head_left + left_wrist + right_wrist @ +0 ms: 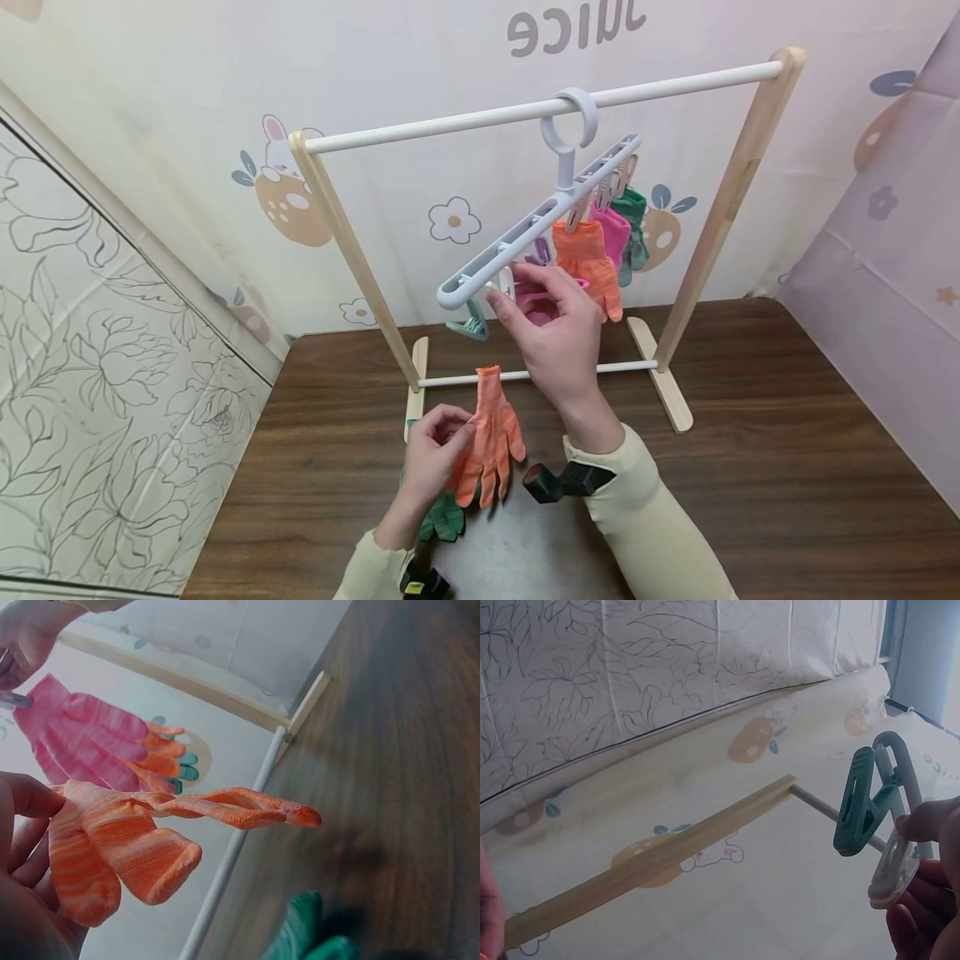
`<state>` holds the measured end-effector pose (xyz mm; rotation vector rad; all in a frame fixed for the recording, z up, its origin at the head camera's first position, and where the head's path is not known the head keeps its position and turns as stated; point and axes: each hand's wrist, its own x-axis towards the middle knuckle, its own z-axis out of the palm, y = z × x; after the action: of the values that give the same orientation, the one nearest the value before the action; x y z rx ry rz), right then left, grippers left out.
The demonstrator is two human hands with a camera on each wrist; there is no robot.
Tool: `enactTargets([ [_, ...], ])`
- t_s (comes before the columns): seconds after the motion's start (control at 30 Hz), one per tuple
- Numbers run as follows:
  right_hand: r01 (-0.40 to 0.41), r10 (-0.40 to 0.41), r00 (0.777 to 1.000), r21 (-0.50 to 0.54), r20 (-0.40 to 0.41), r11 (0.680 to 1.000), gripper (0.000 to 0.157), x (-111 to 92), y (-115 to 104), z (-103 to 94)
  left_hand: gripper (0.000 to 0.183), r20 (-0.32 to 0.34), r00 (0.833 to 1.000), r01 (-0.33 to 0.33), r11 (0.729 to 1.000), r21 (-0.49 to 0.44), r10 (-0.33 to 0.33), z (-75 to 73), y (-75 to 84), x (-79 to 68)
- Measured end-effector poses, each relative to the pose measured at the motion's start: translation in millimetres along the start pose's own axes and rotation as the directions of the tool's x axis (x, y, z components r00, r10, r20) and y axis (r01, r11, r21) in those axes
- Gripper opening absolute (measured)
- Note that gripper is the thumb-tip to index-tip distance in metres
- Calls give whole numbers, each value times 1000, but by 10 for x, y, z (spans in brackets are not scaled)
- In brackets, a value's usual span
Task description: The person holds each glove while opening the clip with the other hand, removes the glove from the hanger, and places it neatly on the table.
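Note:
My left hand (431,454) pinches an orange glove (491,437) above the table, its cuff up and its fingers hanging down. With thumb and fingers, my right hand (562,337) grips a white clip (895,874) near the front end of a pale hanger (517,237). Beside it a teal clip (864,799) dangles from the hanger's end. Farther along, clips hold another orange glove (588,258), a pink glove (613,229) and a green glove (634,221). Below my left hand lies a green glove (446,518), partly hidden.
The hanger hooks over the white top bar (435,127) of a wooden-legged rack. Its feet (663,383) stand on the brown table (787,467). A patterned cloth (390,67) covers the wall behind, and a floral panel (112,375) stands at the left.

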<state>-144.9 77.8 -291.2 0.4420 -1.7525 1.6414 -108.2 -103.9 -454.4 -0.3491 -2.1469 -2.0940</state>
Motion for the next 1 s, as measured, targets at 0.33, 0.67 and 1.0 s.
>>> enactTargets([
  [0.33,7,-7,1000,-16,4,1000,36,7,-17,6,6,-24,993,115,993,-24,-115,-116,-142,-46],
  [0.67,10,-10,1000,-11,8,1000,37,7,-18,-3,10,-63,982,177,984,5,-177,-185,-235,-75],
  [1.0,21,-21,1000,-16,12,1000,36,8,8,-19,7,-89,982,180,963,203,-164,-298,-321,-116],
])
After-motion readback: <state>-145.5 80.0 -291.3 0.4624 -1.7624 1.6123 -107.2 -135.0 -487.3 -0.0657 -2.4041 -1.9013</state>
